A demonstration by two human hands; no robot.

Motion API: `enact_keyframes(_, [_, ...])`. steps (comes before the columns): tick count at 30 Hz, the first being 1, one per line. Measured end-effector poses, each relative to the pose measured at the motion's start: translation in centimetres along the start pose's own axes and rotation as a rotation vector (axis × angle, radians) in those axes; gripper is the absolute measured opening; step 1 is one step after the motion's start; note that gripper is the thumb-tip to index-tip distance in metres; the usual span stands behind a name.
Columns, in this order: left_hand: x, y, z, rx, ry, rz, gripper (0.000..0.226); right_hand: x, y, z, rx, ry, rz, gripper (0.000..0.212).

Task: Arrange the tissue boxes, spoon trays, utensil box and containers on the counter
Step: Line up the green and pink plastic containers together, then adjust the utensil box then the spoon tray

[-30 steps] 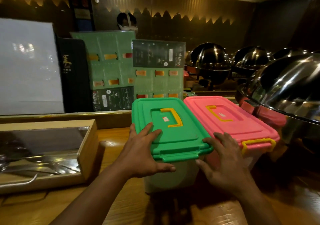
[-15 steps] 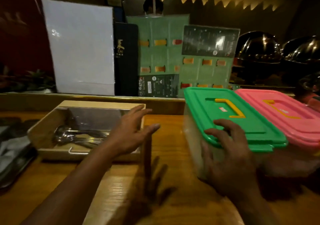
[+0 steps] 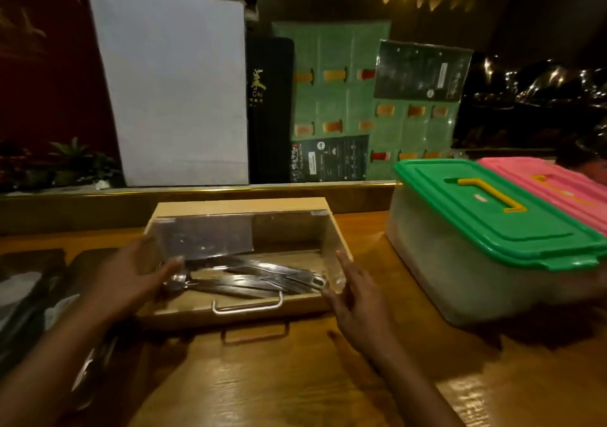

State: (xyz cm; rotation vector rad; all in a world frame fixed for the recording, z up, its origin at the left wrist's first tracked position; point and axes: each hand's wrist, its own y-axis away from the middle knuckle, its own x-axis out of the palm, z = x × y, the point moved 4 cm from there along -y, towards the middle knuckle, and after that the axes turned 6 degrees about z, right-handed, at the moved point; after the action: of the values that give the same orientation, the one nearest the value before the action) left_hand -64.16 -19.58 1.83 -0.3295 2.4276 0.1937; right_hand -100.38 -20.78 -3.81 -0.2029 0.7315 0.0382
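A wooden utensil box [image 3: 243,207] with a clear lid and a metal handle sits in the middle of the wooden counter [image 3: 279,380], with metal cutlery [image 3: 259,280] inside. My left hand [image 3: 131,279] grips its left edge, thumb over the lid. My right hand [image 3: 358,302] lies with straight fingers against the box's right front corner. To the right stands a translucent container with a green lid [image 3: 492,226], and a pink-lidded container [image 3: 565,185] sits close behind it.
Dark trays [image 3: 29,285] lie at the left edge of the counter. Behind a raised ledge stand a white board [image 3: 174,91], a black menu and green menu sheets [image 3: 345,98]. Plants [image 3: 72,160] sit far left; shiny domed dishes [image 3: 542,88] far right.
Both hands left the green-lidded container and moved left to the utensil box; my view swung left, so the containers now sit at the right.
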Motion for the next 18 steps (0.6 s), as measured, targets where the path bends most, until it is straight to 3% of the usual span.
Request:
enact_keyframes(5, [0.6, 0.2, -0.9, 0.139, 0.008, 0.014, 0.062, -0.2, 0.1, 0.0, 0.002, 0.033, -0.066, 0.067])
enact_keyframes(15, [3.4, -0.9, -1.5, 0.224, -0.295, 0.088, 0.101, -3.1, -0.1, -3.1, 0.157, -0.047, -0.196, 0.058])
enact_keyframes(18, [5.2, 0.3, -3.7, 0.252, -0.286, 0.1, 0.101, -4.8, 0.3, -4.6, 0.179, -0.021, -0.266, 0.056])
